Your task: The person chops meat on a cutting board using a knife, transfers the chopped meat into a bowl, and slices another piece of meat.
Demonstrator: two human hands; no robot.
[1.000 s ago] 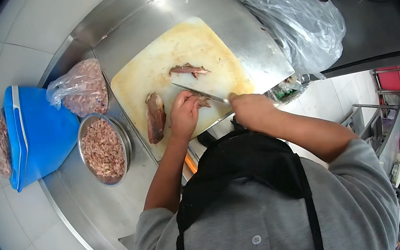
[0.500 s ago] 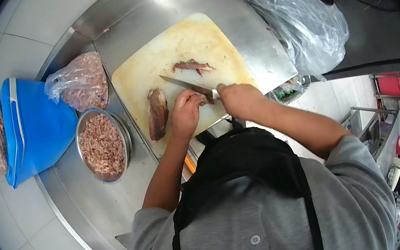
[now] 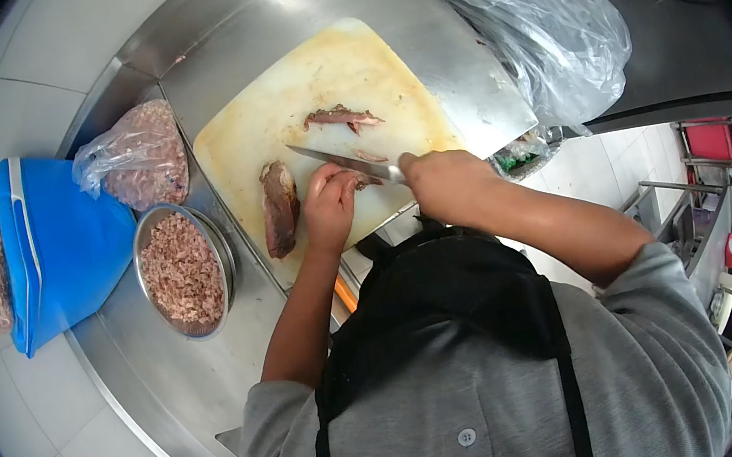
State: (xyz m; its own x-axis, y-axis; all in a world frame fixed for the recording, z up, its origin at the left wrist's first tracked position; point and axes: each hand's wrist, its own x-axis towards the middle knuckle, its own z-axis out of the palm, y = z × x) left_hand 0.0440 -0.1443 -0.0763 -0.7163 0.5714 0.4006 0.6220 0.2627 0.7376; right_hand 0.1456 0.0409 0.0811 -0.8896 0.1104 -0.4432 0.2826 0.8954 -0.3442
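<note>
My right hand (image 3: 442,179) is wrapped round the handle of a knife (image 3: 340,160), whose blade points to the upper left over the cutting board (image 3: 278,94). Beside the blade, my left hand (image 3: 329,201) has its fingers closed on a small piece of meat (image 3: 362,181), mostly hidden by the fingers and the knife. A thin sliver of meat (image 3: 369,155) lies just beyond the blade. Farther up the board is a ragged strip of meat (image 3: 343,118). A larger chunk of meat (image 3: 280,208) rests left of my left hand.
A metal bowl of chopped meat (image 3: 180,272) stands at the left, by a plastic bag of meat (image 3: 146,159) and a blue container (image 3: 70,249). Clear plastic bags (image 3: 542,32) lie at the upper right of the steel table (image 3: 226,28).
The knife has shifted, its blade now right beside my left fingers. A thin sliver of meat now shows separately beyond the blade. The view has shifted slightly.
</note>
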